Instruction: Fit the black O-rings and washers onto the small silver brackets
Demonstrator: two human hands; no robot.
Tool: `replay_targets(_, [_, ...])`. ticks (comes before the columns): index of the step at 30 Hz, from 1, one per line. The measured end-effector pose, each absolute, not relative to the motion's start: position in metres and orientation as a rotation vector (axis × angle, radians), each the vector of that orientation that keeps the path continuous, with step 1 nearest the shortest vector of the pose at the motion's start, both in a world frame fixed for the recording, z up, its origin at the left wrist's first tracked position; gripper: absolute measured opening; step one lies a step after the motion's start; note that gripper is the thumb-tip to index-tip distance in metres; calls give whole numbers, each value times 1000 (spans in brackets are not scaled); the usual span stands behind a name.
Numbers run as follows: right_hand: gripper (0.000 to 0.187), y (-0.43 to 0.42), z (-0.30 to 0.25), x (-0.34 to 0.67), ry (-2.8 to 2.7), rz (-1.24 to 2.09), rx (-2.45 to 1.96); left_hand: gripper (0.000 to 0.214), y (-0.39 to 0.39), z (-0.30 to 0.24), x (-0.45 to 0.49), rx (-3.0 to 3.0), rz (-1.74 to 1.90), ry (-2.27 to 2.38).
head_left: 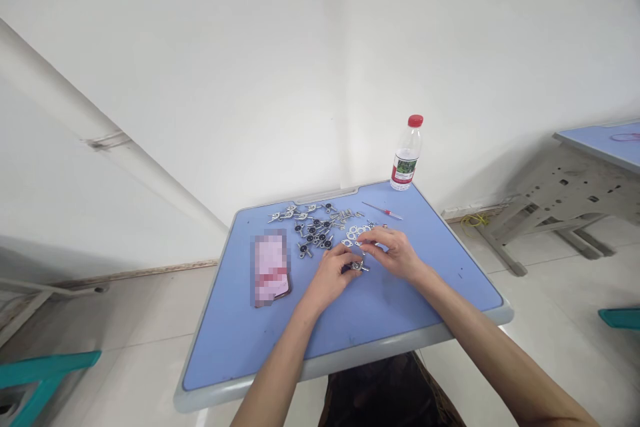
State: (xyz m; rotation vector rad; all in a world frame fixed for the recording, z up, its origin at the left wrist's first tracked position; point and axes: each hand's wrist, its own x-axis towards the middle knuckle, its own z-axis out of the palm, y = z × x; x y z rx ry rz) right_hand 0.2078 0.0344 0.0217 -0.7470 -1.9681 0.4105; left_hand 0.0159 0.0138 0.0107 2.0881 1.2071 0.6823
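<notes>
My left hand (334, 273) rests on the blue desk (380, 310) with its fingers pinched round a small metal part (358, 267). My right hand (393, 250) lies just right of it, fingers curled and touching the same part or the small metal rings (356, 235) lying beside it; I cannot tell which. Behind both hands is a scattered heap of small metal pieces with black knobs (313, 227).
A phone (271, 267) lies on the desk left of my hands. A thin red-handled screwdriver (383, 211) and a red-capped water bottle (407, 153) sit at the far right. Another blue desk (603, 143) stands at the right; teal furniture edges show at both lower sides.
</notes>
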Motion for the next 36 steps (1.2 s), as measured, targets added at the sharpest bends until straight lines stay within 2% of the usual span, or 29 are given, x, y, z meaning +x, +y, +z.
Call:
replay_targets(4, [11, 35, 18, 204, -1984, 294, -731, 19, 14, 10, 16, 2093, 682, 1199])
replay_targets(8, [25, 31, 22, 206, -2084, 264, -694, 21, 15, 10, 16, 2105, 670, 1201])
replay_targets(12, [37, 29, 25, 207, -2103, 376, -674, 17, 15, 9, 16, 2097, 669, 1209])
replay_targets(21, [14, 33, 17, 198, -1921, 256, -814, 17, 12, 11, 17, 2117, 679, 1238])
replay_targets(30, [14, 33, 13, 199, -1920, 229, -804, 32, 9, 20, 18, 2094, 656, 1237])
replay_targets(36, [16, 32, 15, 200, -1933, 214, -823, 17, 7, 22, 19, 2077, 681, 1257])
